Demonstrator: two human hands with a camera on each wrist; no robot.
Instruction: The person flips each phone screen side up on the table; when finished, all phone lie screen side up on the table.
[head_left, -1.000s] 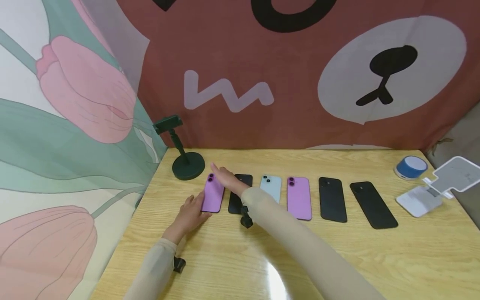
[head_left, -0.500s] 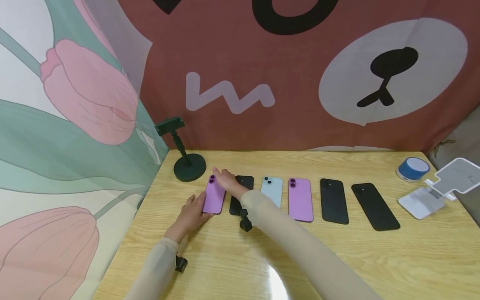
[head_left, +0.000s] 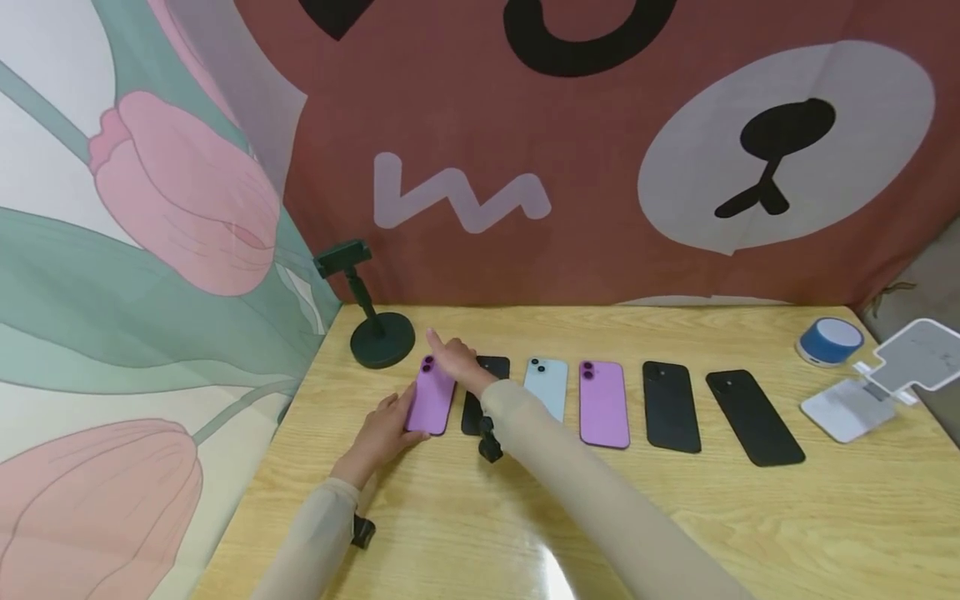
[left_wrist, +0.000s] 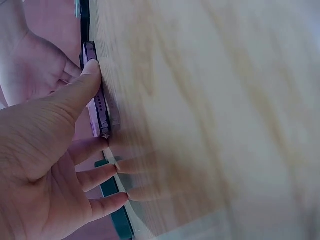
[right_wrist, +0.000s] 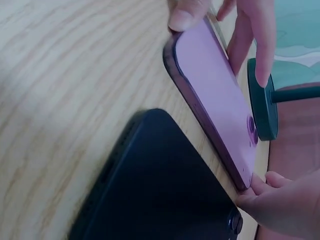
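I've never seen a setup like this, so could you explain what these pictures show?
There is no machine here, just a person's bare left hand and right hand. The wide pictures come from a camera worn on the head, looking forward and down; the close ones from cameras on each wrist. On the table six phones lie in a row: a purple phone, a black phone, a pale blue phone, a second purple phone and two more black phones. A green stand is at left; a blue-and-white object and a white stand at right. Nothing appears lifted: both hands touch that first purple phone at its edges.
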